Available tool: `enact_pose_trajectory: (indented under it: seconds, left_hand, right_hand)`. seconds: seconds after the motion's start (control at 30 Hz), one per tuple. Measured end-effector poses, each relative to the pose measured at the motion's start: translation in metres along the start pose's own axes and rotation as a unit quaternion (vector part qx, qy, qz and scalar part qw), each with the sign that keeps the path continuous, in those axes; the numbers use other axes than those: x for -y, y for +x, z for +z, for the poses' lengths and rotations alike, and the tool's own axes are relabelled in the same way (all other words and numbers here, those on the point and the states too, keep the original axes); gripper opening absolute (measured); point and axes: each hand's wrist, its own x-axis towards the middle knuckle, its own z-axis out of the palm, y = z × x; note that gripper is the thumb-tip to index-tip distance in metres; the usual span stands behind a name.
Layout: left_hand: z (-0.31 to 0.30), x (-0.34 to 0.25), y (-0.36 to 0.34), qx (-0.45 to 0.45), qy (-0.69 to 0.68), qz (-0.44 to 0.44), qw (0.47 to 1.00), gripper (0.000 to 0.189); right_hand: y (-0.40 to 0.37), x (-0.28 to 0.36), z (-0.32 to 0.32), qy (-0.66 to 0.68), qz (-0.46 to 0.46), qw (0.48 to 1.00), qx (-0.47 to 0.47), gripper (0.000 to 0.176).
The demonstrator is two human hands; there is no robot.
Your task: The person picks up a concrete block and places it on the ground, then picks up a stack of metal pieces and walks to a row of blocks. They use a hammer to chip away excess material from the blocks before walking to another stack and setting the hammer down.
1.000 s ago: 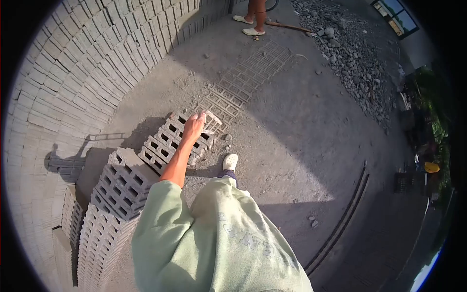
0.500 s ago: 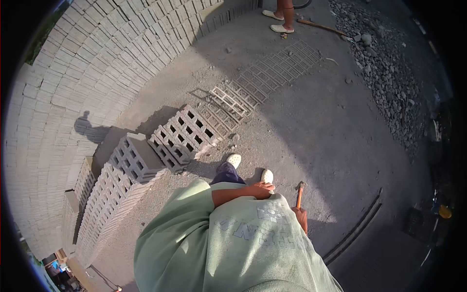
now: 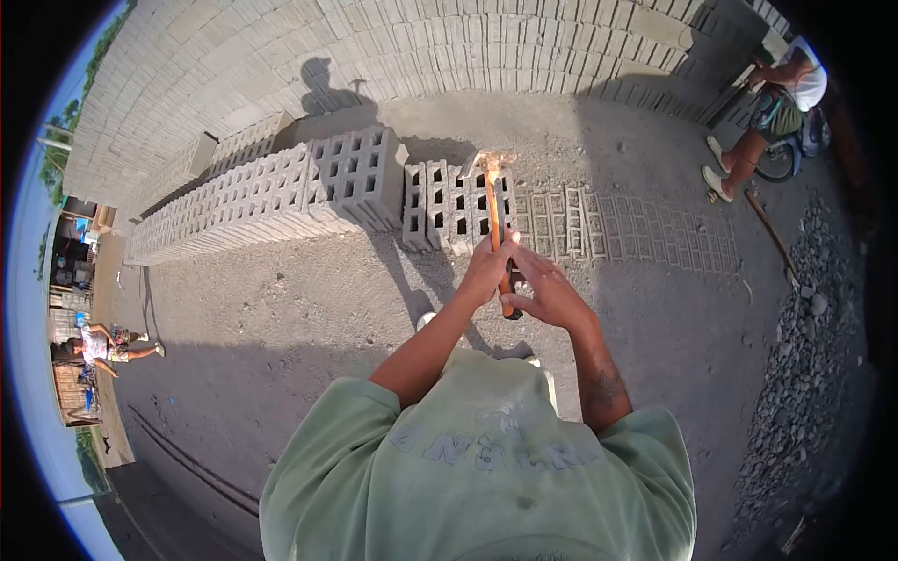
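Observation:
A hammer (image 3: 495,201) stands out in front of my shirt, its worn head at the far end and its orange handle running back between my hands. My left hand (image 3: 485,273) is closed round the handle from the left. On the other side, my right hand (image 3: 554,292) has its fingers stretched out against the handle and its thumb spread apart near the dark butt end. Just beyond the hammer lies a row of hollow concrete blocks (image 3: 438,208), partly covered by the hammer.
A longer stack of hollow blocks (image 3: 271,187) extends left, before a tall block wall (image 3: 412,47). Block imprints (image 3: 655,229) mark the ground at right. Gravel (image 3: 795,374) and a long-handled tool (image 3: 769,229) lie farther right. One person (image 3: 762,122) stands back right; another (image 3: 103,346) is far left.
The hammer has come up from beside my right leg to in front of me, and my left hand has joined it. The view has swung round to the left.

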Motion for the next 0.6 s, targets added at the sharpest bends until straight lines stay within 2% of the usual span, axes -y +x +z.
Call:
enact_pose_trajectory:
  seconds: [0.03,0.07,0.1,0.17,0.2,0.23,0.27,0.33,0.37,0.47,0.5,0.53,0.57,0.6]
  left_hand:
    - [-0.028,-0.009,0.000,-0.065,-0.010,0.001,0.998,0.029]
    - [-0.065,-0.009,-0.003,-0.112,0.031,-0.034,0.993,0.030]
    - [-0.106,0.002,-0.001,-0.196,0.115,-0.023,0.974,0.027]
    - [-0.187,0.020,0.002,-0.266,0.272,-0.071,0.922,0.025]
    - [-0.222,0.037,0.005,-0.310,0.272,-0.068,0.908,0.022]
    - [-0.248,0.041,0.005,-0.334,0.309,-0.057,0.889,0.021]
    - [-0.279,0.047,0.018,-0.332,0.302,-0.065,0.891,0.021]
    - [-0.343,0.066,0.055,-0.366,0.326,-0.026,0.871,0.025]
    - [-0.361,0.049,0.077,-0.377,0.386,-0.012,0.842,0.027]
    - [-0.406,-0.023,0.146,-0.364,0.318,0.012,0.875,0.029]
    - [-0.417,-0.038,0.167,-0.364,0.307,0.000,0.880,0.029]
    - [-0.429,-0.049,0.181,-0.338,0.216,0.089,0.912,0.031]
    - [-0.444,-0.051,0.195,-0.309,0.125,0.178,0.926,0.032]
    - [-0.458,-0.045,0.210,-0.307,0.124,0.164,0.929,0.032]
  right_hand:
    - [0.018,0.006,0.006,0.076,-0.027,0.991,0.106,0.064]
    - [0.029,0.013,0.014,0.152,-0.046,0.964,0.215,0.059]
    - [0.039,0.022,0.027,0.182,0.036,0.945,0.268,0.054]
    - [0.055,0.023,0.063,0.174,0.027,0.935,0.306,0.056]
    - [0.066,0.020,0.079,0.166,0.018,0.928,0.332,0.058]
    - [0.076,0.020,0.093,0.181,0.030,0.923,0.338,0.058]
    - [0.084,0.014,0.111,0.178,0.036,0.920,0.346,0.058]
    - [0.095,-0.009,0.150,0.165,0.127,0.894,0.396,0.056]
    - [0.097,-0.019,0.165,0.161,0.163,0.891,0.391,0.054]
    - [0.093,-0.048,0.199,0.095,0.289,0.882,0.359,0.051]
    - [0.089,-0.052,0.205,0.118,0.365,0.865,0.324,0.050]
    - [0.080,-0.051,0.211,0.145,0.443,0.837,0.287,0.050]
    - [0.066,-0.053,0.215,0.148,0.459,0.823,0.301,0.049]
    - [0.065,-0.050,0.217,0.151,0.474,0.810,0.311,0.048]
